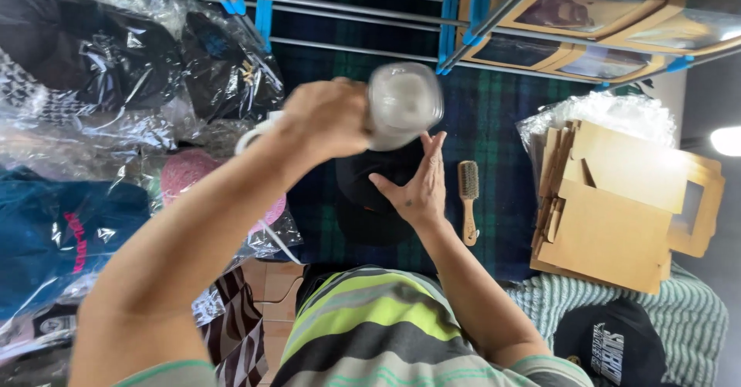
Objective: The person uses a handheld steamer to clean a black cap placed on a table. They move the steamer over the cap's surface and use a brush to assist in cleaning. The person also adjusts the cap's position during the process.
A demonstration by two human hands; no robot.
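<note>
My left hand [324, 121] is raised and gripping a white handheld steamer [401, 105], whose round clear head points toward the camera. A white cord runs from it down past my forearm. My right hand [417, 186] rests flat, fingers apart, on a black cap [370, 202] lying on a dark green plaid cloth [502, 117]. The steamer hovers just above the cap and partly hides its far edge.
A wooden brush [468, 198] lies right of the cap. Flat cardboard boxes [617, 209] are stacked at right beside a plastic bag. Bagged caps [93, 55] and a pink cap [193, 175] crowd the left. Another black cap [614, 344] sits lower right. A metal rack [463, 16] stands behind.
</note>
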